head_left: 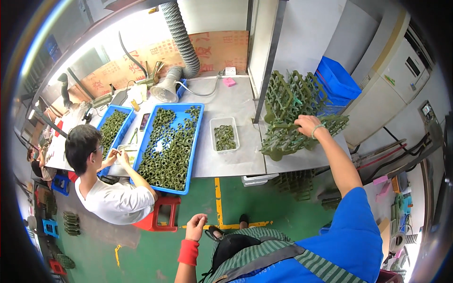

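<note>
My right hand reaches out to the right end of the table, its fingers closed on the upper edge of a green branched rack of small parts. Just behind it stand more green branched racks, stacked up close together. My left hand hangs low in front of my body, over the floor and away from the table. Its fingers are curled in, and I see nothing in them. A red band is round the left wrist.
A clear plastic tub of green rings sits mid-table. Left of it, a large blue tray holds many green rings. A co-worker sits on a red stool beside it. Blue bins stand at the back right, near a metal post.
</note>
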{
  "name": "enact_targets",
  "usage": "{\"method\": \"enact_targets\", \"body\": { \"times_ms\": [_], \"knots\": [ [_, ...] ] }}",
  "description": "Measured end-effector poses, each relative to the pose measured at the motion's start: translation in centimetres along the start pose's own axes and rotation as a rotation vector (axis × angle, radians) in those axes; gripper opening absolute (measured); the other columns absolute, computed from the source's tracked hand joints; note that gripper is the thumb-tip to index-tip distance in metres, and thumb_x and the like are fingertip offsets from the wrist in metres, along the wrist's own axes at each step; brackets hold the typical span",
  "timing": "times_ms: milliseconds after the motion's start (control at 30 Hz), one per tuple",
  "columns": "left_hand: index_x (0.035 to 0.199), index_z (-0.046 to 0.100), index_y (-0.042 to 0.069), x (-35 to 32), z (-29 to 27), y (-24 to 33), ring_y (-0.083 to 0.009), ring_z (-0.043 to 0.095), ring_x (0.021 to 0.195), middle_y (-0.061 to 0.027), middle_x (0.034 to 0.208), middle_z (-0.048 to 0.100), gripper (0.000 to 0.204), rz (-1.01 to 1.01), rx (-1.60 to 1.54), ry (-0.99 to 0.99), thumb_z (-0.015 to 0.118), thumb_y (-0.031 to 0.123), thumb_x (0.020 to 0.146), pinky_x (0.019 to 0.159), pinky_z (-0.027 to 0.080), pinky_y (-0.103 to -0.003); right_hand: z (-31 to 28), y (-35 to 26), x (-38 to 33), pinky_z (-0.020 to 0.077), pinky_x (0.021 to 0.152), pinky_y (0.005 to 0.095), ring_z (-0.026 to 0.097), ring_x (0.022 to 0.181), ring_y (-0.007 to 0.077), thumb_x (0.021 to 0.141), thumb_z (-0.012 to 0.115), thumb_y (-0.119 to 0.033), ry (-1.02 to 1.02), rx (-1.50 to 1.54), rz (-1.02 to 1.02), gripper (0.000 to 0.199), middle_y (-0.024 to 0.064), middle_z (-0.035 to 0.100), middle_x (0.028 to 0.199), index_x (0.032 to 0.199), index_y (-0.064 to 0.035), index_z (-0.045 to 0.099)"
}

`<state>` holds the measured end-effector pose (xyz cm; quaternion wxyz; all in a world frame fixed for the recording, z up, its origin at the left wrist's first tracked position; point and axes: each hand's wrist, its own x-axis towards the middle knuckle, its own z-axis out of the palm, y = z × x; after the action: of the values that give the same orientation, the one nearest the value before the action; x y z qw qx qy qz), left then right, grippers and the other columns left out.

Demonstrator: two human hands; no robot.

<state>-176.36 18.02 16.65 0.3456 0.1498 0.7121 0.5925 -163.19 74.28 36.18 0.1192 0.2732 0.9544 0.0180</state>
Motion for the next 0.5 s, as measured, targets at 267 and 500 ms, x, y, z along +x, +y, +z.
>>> {"method": "enact_targets", "body": {
  "times_ms": [267,500],
  "knots": [
    [0.116,0.061,0.000,9.8,3.0,5.9,-0.0108,0.061,0.090,-0.0042,0.100,0.066,0.022,0.001,-0.104,-0.328,0.059,0.011,0.097,0.082,0.050,-0.026,-7.3,-5.4,-5.9,0.0511,0.075,0.0475,0.063,0.091,0.0307,0.085,0.062,-0.020,0.111,-0.019,-0.177,0.017,0.0061,0.058,0.099,0.098,-0.0099,0.064],
    [0.141,0.041,0.003,15.1,7.2,10.1,-0.0184,0.054,0.118,-0.0097,0.129,0.056,0.056,0.109,-0.043,-0.604,0.066,0.011,0.092,0.101,0.043,-0.034,-15.6,-9.6,-10.7,0.0433,0.071,0.0419,0.055,0.083,0.0327,0.089,0.063,-0.020,0.157,0.303,-0.275,0.024,0.0119,0.051,0.091,0.099,-0.0001,0.056]
  ]
}}
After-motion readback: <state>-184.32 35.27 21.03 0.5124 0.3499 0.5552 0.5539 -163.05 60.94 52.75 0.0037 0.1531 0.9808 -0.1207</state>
